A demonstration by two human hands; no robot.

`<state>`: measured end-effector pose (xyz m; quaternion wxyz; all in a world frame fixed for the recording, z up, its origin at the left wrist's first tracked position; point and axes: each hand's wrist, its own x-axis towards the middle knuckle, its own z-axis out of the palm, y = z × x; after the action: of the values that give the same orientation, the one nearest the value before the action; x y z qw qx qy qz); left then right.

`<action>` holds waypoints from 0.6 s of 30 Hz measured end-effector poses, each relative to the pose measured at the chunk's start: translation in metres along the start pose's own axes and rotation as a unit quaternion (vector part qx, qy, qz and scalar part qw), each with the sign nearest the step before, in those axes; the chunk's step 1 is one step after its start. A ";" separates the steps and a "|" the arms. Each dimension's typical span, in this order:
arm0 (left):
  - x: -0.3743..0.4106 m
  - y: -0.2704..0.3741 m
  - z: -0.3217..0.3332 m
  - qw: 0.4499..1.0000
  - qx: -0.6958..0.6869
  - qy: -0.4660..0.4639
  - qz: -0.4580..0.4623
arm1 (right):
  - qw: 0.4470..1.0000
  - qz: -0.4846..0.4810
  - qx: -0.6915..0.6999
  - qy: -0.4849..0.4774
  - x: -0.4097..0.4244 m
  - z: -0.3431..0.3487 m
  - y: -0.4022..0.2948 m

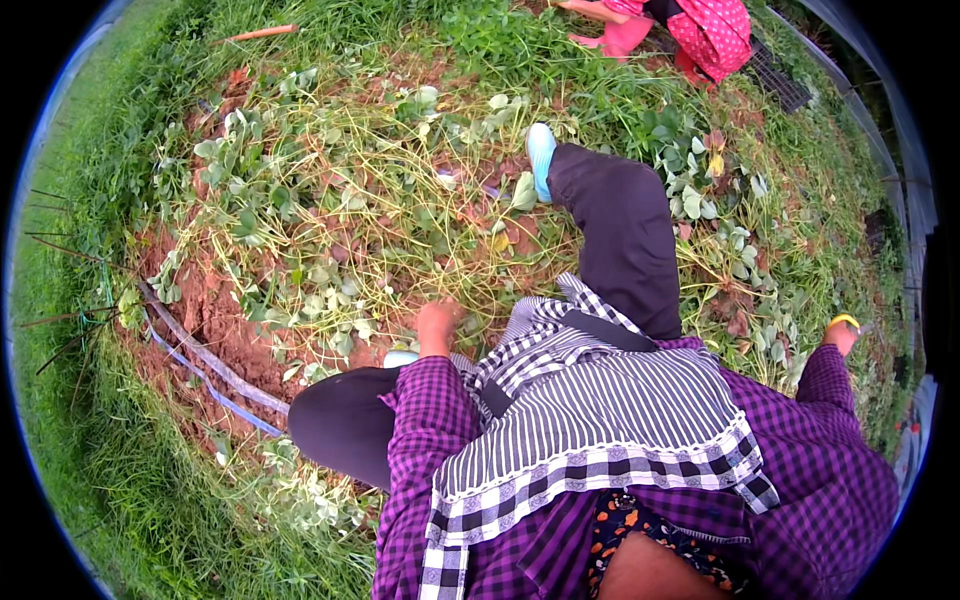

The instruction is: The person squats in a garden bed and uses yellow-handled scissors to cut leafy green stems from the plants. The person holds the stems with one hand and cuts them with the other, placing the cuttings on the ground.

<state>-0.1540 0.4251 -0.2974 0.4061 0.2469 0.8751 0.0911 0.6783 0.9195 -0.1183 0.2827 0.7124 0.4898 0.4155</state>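
My left hand [436,322] is low in front of my body, at the near edge of a mat of cut vines [390,195] with yellow stems and pale green leaves. It is slightly blurred, and its fingertips are hard to make out among the stems. Far out to my right side, my right hand [841,339] grips a yellow-handled hand tool [845,320]. A short grey piece sticks out past the fist; most of the tool is hidden or too small to tell. Reddish soil [217,300] shows between the vines.
A grey hose [217,367] and a blue strip [202,379] curve along the soil at left. Thin stakes [75,315] stand in the grass beyond. A person in pink [709,34] is at the upper right, beside a black crate [780,75]. A wooden stick [259,34] lies at upper left.
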 end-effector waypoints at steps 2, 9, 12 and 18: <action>0.034 -0.019 0.043 0.987 -0.160 0.014 -0.026 | 0.989 -0.042 0.084 0.118 0.026 -0.032 -0.030; 0.014 -0.023 0.026 0.889 -0.443 0.092 -0.069 | 0.432 -0.201 0.873 -0.106 -0.149 -0.488 -0.189; 0.010 -0.046 0.029 0.849 -0.498 0.131 -0.121 | 0.351 -0.384 0.848 -0.100 -0.216 -0.613 -0.207; -0.007 -0.093 0.035 0.710 -0.612 0.269 -0.220 | 0.251 -0.615 0.730 -0.161 -0.336 -0.718 -0.251</action>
<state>-0.1573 0.3403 -0.3491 0.2242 -0.2901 0.7292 0.5777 -0.1208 0.6937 -0.0719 -0.1141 0.1507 0.8188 -0.5421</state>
